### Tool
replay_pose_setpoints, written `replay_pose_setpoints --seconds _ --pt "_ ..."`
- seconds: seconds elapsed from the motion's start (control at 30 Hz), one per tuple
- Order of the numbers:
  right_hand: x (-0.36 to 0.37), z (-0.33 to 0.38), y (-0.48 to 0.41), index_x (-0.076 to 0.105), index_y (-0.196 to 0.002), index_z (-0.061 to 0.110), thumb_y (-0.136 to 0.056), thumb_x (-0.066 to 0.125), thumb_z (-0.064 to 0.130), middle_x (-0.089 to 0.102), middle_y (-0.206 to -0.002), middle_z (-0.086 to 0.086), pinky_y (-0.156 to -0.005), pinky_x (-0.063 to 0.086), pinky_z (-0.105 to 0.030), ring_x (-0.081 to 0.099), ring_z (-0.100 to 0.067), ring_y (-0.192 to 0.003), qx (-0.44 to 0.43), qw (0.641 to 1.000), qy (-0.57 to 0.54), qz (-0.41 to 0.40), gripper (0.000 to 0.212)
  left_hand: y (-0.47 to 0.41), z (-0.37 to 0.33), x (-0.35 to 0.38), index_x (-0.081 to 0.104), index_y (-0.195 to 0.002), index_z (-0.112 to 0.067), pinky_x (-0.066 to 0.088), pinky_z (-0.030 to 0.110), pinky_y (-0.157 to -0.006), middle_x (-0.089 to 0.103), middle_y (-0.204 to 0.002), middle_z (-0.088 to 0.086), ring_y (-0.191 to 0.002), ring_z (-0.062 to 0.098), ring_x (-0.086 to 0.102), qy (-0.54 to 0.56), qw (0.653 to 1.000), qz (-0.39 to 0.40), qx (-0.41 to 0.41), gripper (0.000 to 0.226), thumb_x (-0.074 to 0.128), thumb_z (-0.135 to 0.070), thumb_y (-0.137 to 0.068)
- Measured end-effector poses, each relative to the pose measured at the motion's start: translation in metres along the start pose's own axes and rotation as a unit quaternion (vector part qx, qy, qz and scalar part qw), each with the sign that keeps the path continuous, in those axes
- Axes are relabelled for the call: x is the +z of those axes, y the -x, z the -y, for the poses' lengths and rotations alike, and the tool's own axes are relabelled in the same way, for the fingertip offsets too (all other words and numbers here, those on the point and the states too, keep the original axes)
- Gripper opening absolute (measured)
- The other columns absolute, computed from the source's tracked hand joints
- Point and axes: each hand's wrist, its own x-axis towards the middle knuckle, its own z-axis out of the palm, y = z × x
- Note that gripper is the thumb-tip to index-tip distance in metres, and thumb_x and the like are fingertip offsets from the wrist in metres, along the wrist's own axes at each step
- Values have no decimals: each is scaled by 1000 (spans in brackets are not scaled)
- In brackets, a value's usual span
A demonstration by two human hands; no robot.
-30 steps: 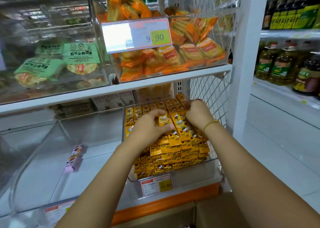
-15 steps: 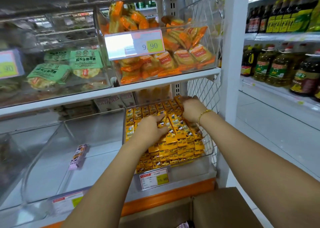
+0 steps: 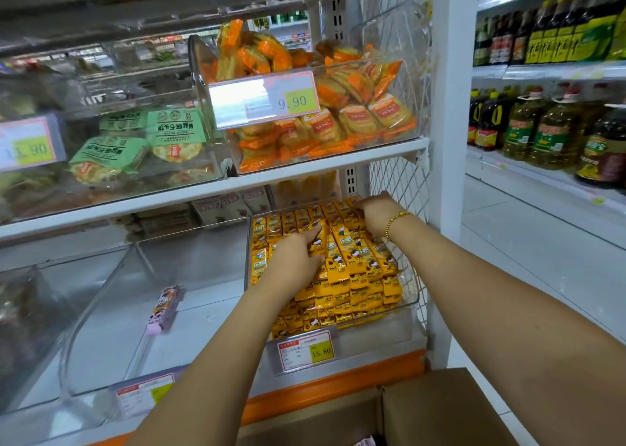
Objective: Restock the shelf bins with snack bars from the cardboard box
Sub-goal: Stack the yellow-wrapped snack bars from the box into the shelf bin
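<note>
- The snack bars (image 3: 342, 273) fill the clear plastic bin (image 3: 372, 330) on the lower shelf, at the right end beside the wire mesh side panel (image 3: 396, 181). They are slim, flat, glossy yellow wrappers with dark print, laid in overlapping rows.
- The left hand (image 3: 298, 252) lies palm down on the middle of the pile, fingers (image 3: 313, 235) stretched forward and flat against the top bars. It presses on them; whether the thumb pinches one cannot be told.
- The right hand (image 3: 376, 213) is at the back right corner of the bin, fingers curled down onto the rearmost row of bars. The fingertips are hidden among the wrappers, so whether it holds a bar cannot be told. A gold bead bracelet (image 3: 396, 224) circles that wrist.
- A paper price tag (image 3: 305, 349) in a clear sleeve is fixed to the bin's front wall.
- The neighbouring bin (image 3: 101, 310) to the left is clear, with a curved front, and holds one pink-wrapped bar (image 3: 164, 308) lying on its floor.
- On the shelf above, one clear bin holds orange packets (image 3: 325, 127) of round crackers, and the one to its left holds green packets (image 3: 142, 144).
- The cardboard box (image 3: 440, 408), plain brown and matte, is at the lower edge with a flap open.
- Oil bottles (image 3: 542, 127) line the shelves to the right.
</note>
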Motion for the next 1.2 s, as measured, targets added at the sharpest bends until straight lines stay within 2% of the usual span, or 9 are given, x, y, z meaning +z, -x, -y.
replay_pose_setpoints --seconds 0.1,0.3,0.4,0.5,0.67,0.77,0.93,1.07,1.2 --pt "-6 4 7 34 -144 12 -88 47 0 58 -124 -13 -95 44 -33 47 -32 -115 1 1000 -31 6 59 3 -3 1 31 -147 -27 42 24 -92 46 -144 6 -121 22 53 14 1000 -19 -5 60 57 -19 -94" --pt "-8 8 46 58 -123 6 -89 46 1 60 -119 -16 -89 50 -34 58 -28 -106 -6 990 -132 -40 36 4 -13 7 36 -145 -24 39 13 -68 63 -123 6 -88 15 59 62 995 -75 -12 52 53 -21 -96" --pt "-12 3 77 53 -133 9 -92 47 3 54 -133 -15 -87 47 -29 57 -26 -111 5 981 -182 -63 42 3 -29 15 35 -146 -20 34 12 -67 61 -124 9 -93 16 58 55 994 -96 13 53 52 -19 -97" --pt "-12 -5 95 54 -130 8 -92 46 5 56 -130 -13 -88 42 -27 54 -25 -115 36 978 -179 -101 39 0 -49 25 33 -147 -16 41 26 -84 62 -120 15 -108 26 57 19 994 -94 54 53 51 -16 -96" --pt "2 -5 106 62 -112 3 -89 48 6 59 -118 -15 -82 46 -29 57 -29 -110 8 992 -109 -63 27 -4 -63 45 51 -131 -11 44 35 -86 59 -116 15 -113 30 51 -213 975 -22 56 38 53 -23 -95" --pt "8 -8 111 60 -117 5 -92 50 11 53 -132 -14 -93 47 -32 54 -29 -115 -13 996 -76 -34 28 -9 -62 54 58 -120 -9 39 38 -98 48 -127 14 -123 30 38 -248 967 -10 60 42 57 -39 -91" --pt "7 -12 130 57 -124 2 -92 46 5 33 -150 -11 -94 44 -32 51 -30 -119 -56 996 -65 -34 35 -9 -52 62 53 -127 -13 40 37 -94 48 -133 11 -126 30 36 -265 960 -61 65 44 47 -43 -95" --pt "0 -13 141 64 -111 5 -90 51 14 58 -124 -14 -91 45 -35 55 -30 -111 -20 992 -104 -66 27 -2 -52 61 55 -127 -13 36 36 -97 50 -132 11 -123 29 38 -238 964 -84 81 42 49 -40 -95" --pt "-20 -15 166 69 -85 10 -85 61 14 65 -82 -2 -66 41 -25 60 -19 -82 -1 985 -157 -72 9 51 -29 60 62 -110 -11 37 28 -86 59 -112 8 -106 23 51 -10 982 -158 103 26 57 -29 -92"
